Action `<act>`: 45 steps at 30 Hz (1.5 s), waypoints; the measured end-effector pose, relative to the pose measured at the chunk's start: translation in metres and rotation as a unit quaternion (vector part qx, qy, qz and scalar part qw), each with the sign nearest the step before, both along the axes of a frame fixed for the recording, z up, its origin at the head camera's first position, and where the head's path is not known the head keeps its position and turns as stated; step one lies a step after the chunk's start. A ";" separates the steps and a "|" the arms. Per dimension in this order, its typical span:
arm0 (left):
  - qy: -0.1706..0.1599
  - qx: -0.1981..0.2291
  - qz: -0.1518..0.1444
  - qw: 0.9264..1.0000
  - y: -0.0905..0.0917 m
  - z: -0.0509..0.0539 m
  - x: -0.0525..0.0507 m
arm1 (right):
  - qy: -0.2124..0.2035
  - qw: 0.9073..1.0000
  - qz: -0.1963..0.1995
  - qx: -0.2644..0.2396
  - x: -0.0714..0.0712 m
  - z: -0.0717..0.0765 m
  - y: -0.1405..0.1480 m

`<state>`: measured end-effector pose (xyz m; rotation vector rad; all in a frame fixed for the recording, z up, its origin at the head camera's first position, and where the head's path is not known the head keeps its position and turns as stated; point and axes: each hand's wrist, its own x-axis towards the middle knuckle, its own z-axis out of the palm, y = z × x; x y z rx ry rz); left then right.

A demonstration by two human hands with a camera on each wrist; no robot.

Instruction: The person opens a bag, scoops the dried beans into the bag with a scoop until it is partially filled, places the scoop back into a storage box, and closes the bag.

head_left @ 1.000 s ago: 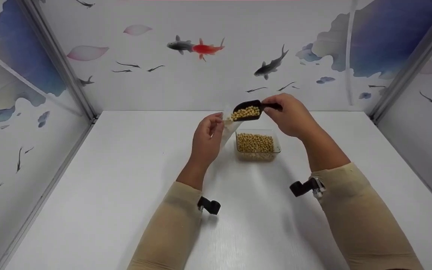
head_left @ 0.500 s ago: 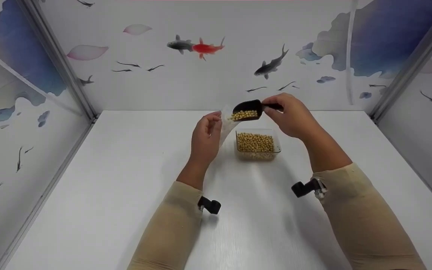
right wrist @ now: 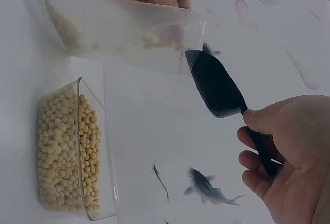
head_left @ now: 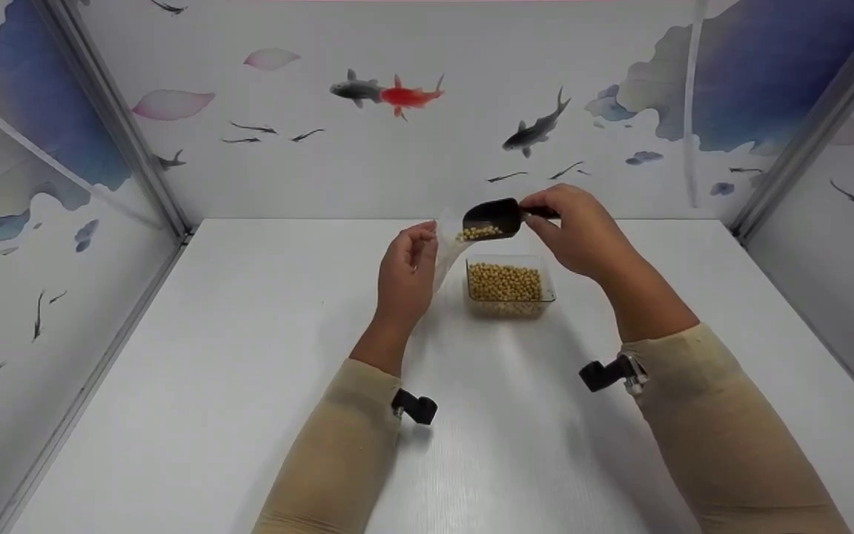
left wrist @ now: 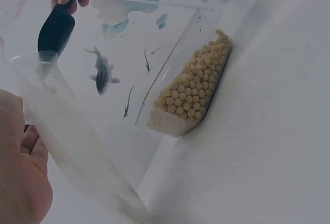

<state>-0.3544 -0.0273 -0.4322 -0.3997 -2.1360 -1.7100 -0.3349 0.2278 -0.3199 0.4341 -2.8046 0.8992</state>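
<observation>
A clear plastic bag (right wrist: 129,31) hangs from my left hand (head_left: 406,271), which pinches it near its mouth. Yellowish beans, likely soybeans, lie at the bag's bottom in the right wrist view. With my right hand (head_left: 571,226) I grip the handle of a black scoop (head_left: 492,217), tilted so its lip sits inside the bag's mouth. A small heap of beans (head_left: 480,232) remains at the scoop's front. Below the scoop, a rectangular glass container (left wrist: 170,123) full of the same beans stands on the table, touched by neither hand.
The white table (head_left: 249,356) reaches back to a wall (head_left: 286,163) printed with fish and petals. Side panels in metal frames stand left and right. Each sleeve carries a black camera mount (head_left: 416,406) at the wrist.
Beans have slid from the scoop into the bag, so the heap in the scoop is much smaller. The scoop has shifted very slightly right; the left hand has barely moved.
</observation>
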 end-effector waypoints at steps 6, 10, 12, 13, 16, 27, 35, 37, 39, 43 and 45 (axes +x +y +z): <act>-0.004 -0.003 -0.005 1.000 -0.001 -0.001 0.002 | 0.047 0.999 0.013 0.016 0.001 0.001 -0.002; -0.003 0.002 -0.005 1.000 -0.001 -0.001 0.002 | 0.068 0.997 0.011 0.035 0.003 0.003 -0.006; 0.001 0.004 -0.004 1.000 -0.001 -0.001 0.002 | 0.070 0.997 0.007 0.036 0.003 0.003 -0.007; 0.004 0.005 -0.004 1.000 -0.002 -0.001 0.002 | 0.070 0.997 0.004 0.031 0.003 0.002 -0.006; 0.011 0.010 -0.003 1.000 -0.002 -0.002 0.001 | 0.062 0.998 -0.003 0.006 0.002 -0.001 -0.002; -0.006 0.017 0.011 1.000 -0.001 0.000 0.001 | -0.030 0.997 -0.044 -0.048 -0.002 -0.035 0.036; 0.004 0.033 -0.009 0.999 -0.001 -0.002 0.002 | -0.086 0.994 -0.057 -0.028 -0.007 -0.075 0.052; 0.003 0.034 -0.007 0.999 -0.001 -0.002 0.002 | -0.089 0.994 -0.062 -0.017 -0.008 -0.082 0.052; -0.001 0.036 -0.005 0.999 0.000 -0.002 0.001 | -0.093 0.994 -0.064 -0.011 -0.008 -0.089 0.052; -0.009 0.036 -0.002 0.999 0.001 -0.001 0.001 | -0.098 0.994 -0.053 0.006 -0.009 -0.101 0.049; -0.012 0.035 -0.002 0.999 0.001 -0.001 0.001 | -0.103 0.993 -0.047 0.016 -0.008 -0.105 0.048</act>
